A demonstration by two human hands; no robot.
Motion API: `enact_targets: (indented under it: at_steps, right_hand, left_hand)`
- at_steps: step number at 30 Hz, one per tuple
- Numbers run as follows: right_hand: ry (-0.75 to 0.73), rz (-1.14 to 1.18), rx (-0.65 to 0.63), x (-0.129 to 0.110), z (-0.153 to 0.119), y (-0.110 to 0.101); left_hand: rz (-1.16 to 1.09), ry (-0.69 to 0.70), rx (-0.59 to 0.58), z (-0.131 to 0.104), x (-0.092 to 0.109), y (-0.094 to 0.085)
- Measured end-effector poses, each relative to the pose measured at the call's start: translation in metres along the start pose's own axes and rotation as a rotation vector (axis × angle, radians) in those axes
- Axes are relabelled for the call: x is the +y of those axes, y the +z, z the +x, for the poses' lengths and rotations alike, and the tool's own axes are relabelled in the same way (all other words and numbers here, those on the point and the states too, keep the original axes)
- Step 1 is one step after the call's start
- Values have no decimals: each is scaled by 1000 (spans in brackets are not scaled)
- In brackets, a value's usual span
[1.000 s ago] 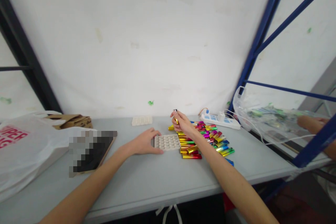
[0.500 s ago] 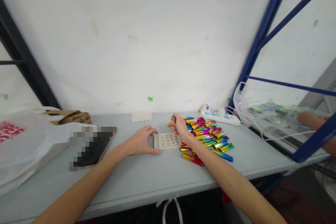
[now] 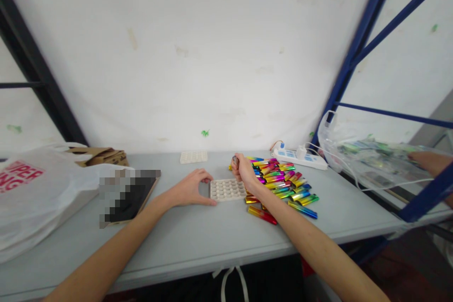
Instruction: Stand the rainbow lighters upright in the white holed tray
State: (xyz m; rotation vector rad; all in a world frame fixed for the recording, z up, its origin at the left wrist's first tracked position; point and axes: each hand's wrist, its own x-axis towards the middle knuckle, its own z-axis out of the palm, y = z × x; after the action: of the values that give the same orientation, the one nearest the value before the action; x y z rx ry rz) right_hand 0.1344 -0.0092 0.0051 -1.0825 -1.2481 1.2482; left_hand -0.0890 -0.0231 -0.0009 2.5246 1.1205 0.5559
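Observation:
A small off-white tray with rows of round holes lies flat on the table. My left hand curves around its left end, thumb at the near corner and fingertips at the far corner. My right hand is closed in a fist above the tray's right end, around a lighter whose metal top pokes out; the rest of it is hidden by the fingers. Right of the tray, partly under my right forearm, many shiny lighters in rainbow metallic colours lie in a loose heap.
A second holed tray lies near the wall. A power strip with cables stands at the back right. To the left are a dark tablet-like object, a white plastic bag and cardboard. Beyond the blue frame, another person's hand touches a clear bag.
The view has shifted slightly, so the whole scene sits a little further right. Both my hands keep their places at the tray. The other person's hand has moved a little.

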Motion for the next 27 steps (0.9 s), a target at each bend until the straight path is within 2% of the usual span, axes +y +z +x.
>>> enact_targets:
  at_steps: [3, 8, 16, 19, 23, 27]
  right_hand:
    - [-13, -11, -44, 1, 1, 0]
    - [-52, -43, 10, -2, -1, 2]
    - [-64, -84, 18, 1, -1, 0]
    - [-46, -7, -73, 6, 2, 0]
    - [-184, 12, -190, 9, 5, 0]
    - [-370, -239, -232, 9, 3, 0]
  left_hand:
    - [-7, -3, 10, 0, 1, 0]
    - [-15, -7, 12, 0, 2, -1]
    - [-11, 4, 14, 1, 0, -1]
    - [-5, 4, 14, 1, 0, -1]
    - [-4, 1, 15, 2, 0, -1]
    - [-18, -13, 17, 2, -3, 0]
